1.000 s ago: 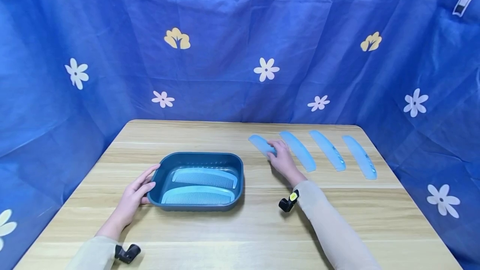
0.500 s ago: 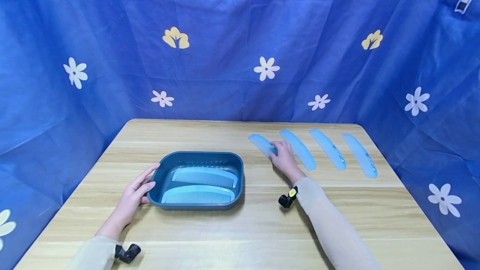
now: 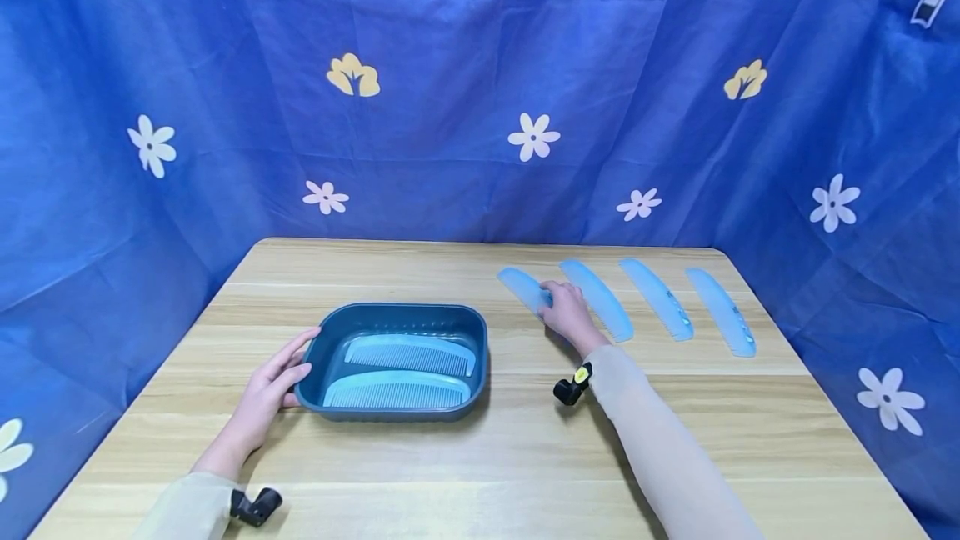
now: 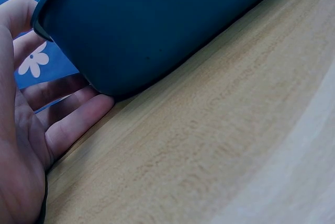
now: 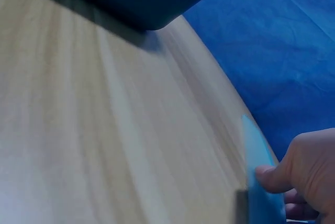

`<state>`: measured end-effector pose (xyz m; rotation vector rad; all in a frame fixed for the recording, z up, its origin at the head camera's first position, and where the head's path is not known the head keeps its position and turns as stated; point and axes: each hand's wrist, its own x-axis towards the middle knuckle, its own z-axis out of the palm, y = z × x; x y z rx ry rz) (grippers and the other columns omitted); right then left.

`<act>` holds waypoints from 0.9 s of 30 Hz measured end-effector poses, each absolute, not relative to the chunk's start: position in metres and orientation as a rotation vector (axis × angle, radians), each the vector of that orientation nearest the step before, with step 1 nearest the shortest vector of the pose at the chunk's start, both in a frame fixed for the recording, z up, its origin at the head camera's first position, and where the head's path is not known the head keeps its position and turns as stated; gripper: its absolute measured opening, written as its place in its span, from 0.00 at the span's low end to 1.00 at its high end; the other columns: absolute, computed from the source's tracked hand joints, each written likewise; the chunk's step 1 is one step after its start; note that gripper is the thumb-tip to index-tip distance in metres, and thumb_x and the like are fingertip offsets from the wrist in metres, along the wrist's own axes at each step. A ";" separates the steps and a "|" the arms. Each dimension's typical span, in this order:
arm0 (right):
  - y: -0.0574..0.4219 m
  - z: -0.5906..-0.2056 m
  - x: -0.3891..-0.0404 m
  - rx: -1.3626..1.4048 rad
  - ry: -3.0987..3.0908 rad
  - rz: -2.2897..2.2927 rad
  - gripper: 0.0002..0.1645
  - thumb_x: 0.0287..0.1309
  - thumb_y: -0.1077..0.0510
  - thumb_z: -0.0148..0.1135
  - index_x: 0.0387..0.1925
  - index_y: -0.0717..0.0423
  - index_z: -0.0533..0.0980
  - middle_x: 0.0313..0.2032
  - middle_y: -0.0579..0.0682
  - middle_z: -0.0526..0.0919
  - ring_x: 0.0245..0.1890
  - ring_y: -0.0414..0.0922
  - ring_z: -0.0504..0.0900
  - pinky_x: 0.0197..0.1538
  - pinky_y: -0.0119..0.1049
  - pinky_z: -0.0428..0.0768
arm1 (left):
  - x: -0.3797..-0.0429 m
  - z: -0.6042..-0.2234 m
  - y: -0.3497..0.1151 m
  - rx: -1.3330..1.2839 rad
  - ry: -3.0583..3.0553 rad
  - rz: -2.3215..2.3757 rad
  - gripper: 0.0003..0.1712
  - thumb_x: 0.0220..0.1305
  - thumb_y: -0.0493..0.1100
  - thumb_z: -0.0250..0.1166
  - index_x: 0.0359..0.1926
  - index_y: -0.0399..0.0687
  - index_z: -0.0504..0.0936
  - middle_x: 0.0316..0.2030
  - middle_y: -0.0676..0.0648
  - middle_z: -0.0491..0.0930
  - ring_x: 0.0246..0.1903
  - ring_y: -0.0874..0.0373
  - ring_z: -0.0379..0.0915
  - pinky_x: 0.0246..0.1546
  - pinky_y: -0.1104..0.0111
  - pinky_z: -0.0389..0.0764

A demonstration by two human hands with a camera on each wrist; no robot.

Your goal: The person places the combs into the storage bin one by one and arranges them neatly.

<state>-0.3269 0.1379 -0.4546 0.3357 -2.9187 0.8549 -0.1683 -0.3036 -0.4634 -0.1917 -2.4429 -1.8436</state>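
Observation:
In the head view, my left hand (image 3: 262, 394) rests at the left end of a dark teal plastic basin (image 3: 393, 416), thumb at the rim. Its lower fingers (image 4: 78, 122) lie nearly straight against the outer wall in the left wrist view. Two light blue combs (image 3: 408, 354) lie side by side in the basin, teeth toward me. To the right of the basin, my right hand (image 3: 572, 317) pinches the near end of another blue comb (image 3: 520, 285). The right wrist view shows the thumb (image 5: 275, 178) on this comb's face; the other fingers are partly hidden behind it.
Three more blue combs lie slanted in a row: one beside my right hand (image 3: 600, 302), a middle one (image 3: 656, 298) and a far right one (image 3: 722, 312). The wooden table (image 3: 465, 482) ends at a blue patterned curtain (image 3: 427, 157) behind and on both sides.
My right hand and forearm have shifted slightly forward, with the fingers staying at the same comb's near end. The left hand, basin and other combs have not moved.

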 end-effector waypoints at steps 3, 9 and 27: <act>0.138 -0.452 -0.330 0.337 -2.945 0.822 0.30 0.51 0.60 0.66 0.57 0.59 0.72 0.50 0.59 0.76 0.53 0.59 0.69 0.56 0.49 0.67 | -0.168 -0.463 -0.304 -0.202 -2.430 -1.853 0.28 0.71 0.43 0.49 0.70 0.53 0.58 0.55 0.43 0.66 0.43 0.64 0.75 0.31 0.63 0.82; 0.138 -0.445 -0.334 0.325 -2.980 0.834 0.32 0.48 0.59 0.68 0.57 0.63 0.72 0.49 0.61 0.76 0.52 0.59 0.70 0.56 0.49 0.69 | -0.167 -0.463 -0.305 -0.214 -2.412 -1.866 0.27 0.71 0.42 0.49 0.70 0.52 0.58 0.54 0.48 0.67 0.43 0.63 0.75 0.31 0.63 0.82; 0.142 -0.437 -0.336 0.267 -3.040 1.145 0.29 0.54 0.61 0.65 0.59 0.57 0.70 0.46 0.57 0.77 0.44 0.51 0.76 0.43 0.43 0.78 | -0.167 -0.463 -0.304 -0.215 -2.414 -1.890 0.28 0.72 0.43 0.48 0.70 0.53 0.57 0.59 0.30 0.59 0.43 0.62 0.76 0.32 0.62 0.82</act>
